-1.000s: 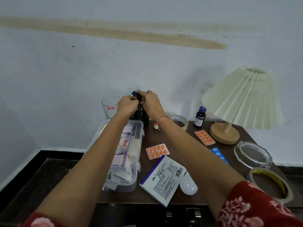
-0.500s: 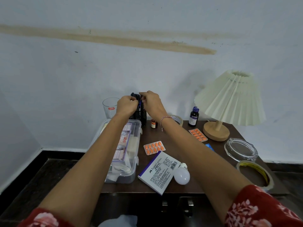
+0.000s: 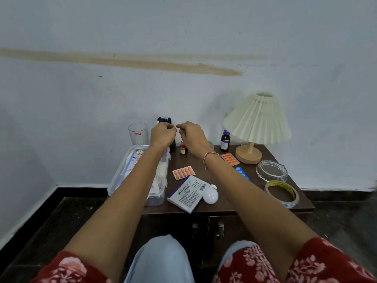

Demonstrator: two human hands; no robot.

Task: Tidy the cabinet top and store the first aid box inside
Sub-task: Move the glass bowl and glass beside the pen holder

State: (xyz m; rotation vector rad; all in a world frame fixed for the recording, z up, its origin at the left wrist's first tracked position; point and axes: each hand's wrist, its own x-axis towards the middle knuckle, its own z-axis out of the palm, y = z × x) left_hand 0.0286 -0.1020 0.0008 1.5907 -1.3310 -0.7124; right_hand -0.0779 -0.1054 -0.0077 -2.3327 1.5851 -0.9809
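**Head view: tidying is only at its start**

Head view shows your left hand (image 3: 163, 133) closed as a fist in front of the dark pen holder (image 3: 165, 120); what it grips, I cannot tell. Your right hand (image 3: 191, 135) is loosely curled, fingertips pinched, near the left one. The first aid box (image 3: 157, 199) lies open under your left forearm. Orange blister packs (image 3: 183, 172), booklet (image 3: 188, 193), bulb (image 3: 210, 194) and tape roll (image 3: 282, 193) lie loose below and right of your right hand. Cabinet doors (image 3: 206, 231) are shut. Compared with one second ago, both hands have come off the holder.
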